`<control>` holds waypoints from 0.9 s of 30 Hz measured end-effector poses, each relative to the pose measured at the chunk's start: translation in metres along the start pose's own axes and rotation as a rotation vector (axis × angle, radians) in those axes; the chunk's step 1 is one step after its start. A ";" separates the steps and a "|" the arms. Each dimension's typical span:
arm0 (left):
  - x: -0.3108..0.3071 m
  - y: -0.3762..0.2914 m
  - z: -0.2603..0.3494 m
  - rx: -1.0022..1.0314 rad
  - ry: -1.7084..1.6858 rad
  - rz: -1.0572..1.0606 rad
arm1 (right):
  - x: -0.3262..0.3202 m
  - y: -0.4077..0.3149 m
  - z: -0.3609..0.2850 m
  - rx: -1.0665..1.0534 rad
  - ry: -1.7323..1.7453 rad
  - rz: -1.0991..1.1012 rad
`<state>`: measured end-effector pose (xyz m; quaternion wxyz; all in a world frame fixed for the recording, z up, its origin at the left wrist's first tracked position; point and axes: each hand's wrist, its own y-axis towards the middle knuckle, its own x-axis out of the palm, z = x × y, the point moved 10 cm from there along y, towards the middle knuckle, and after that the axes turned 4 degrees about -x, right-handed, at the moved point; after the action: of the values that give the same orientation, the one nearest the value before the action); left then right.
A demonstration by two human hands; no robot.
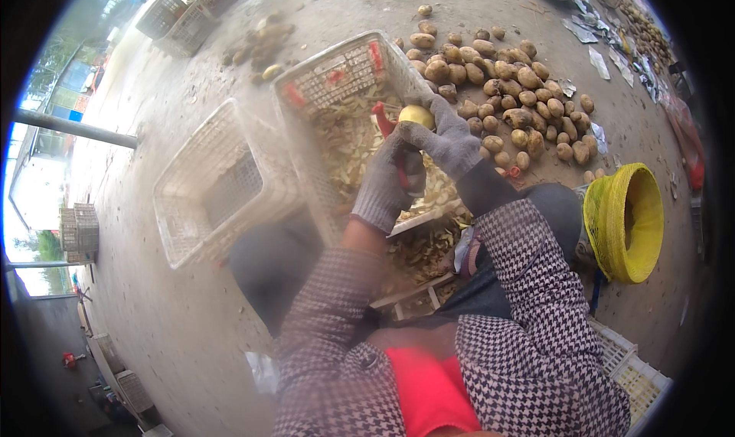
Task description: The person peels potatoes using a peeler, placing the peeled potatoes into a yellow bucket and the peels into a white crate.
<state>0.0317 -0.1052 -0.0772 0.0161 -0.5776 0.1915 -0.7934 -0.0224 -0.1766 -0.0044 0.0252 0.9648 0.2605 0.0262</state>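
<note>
My left hand (pixel 391 170), in a grey knit glove, is closed around a red-handled peeler (pixel 383 120); its blade cannot be made out. My right hand (pixel 451 135), gloved the same way, grips a pale yellow potato (pixel 416 116) that looks peeled. Both hands meet above a white plastic crate (pixel 291 144) with red marks on its far wall. Potato peelings (pixel 350 144) cover the inside of this crate. More peelings (pixel 422 256) lie below its near edge, between my legs.
Unpeeled potatoes (pixel 511 87) are heaped on the concrete floor beyond my right hand. Another white crate (pixel 163 222) stands to the left. A yellow bucket with netting (pixel 646 224) is beside my right knee. Blurred potatoes (pixel 261 44) lie farther off, near stacked crates (pixel 178 26).
</note>
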 end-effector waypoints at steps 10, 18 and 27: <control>-0.011 -0.033 0.029 0.179 0.585 0.535 | -0.025 0.002 0.059 0.411 0.879 0.355; 0.020 -0.045 0.029 0.024 1.517 0.825 | -0.024 -0.003 0.063 0.414 1.082 0.477; 0.026 -0.038 0.033 0.216 1.622 0.801 | -0.032 0.010 0.069 0.193 0.810 0.219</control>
<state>0.0606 -0.0860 -0.0330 0.2047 0.2720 0.2550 -0.9050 -0.0402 -0.2039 -0.0739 -0.1721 0.8966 0.1466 0.3808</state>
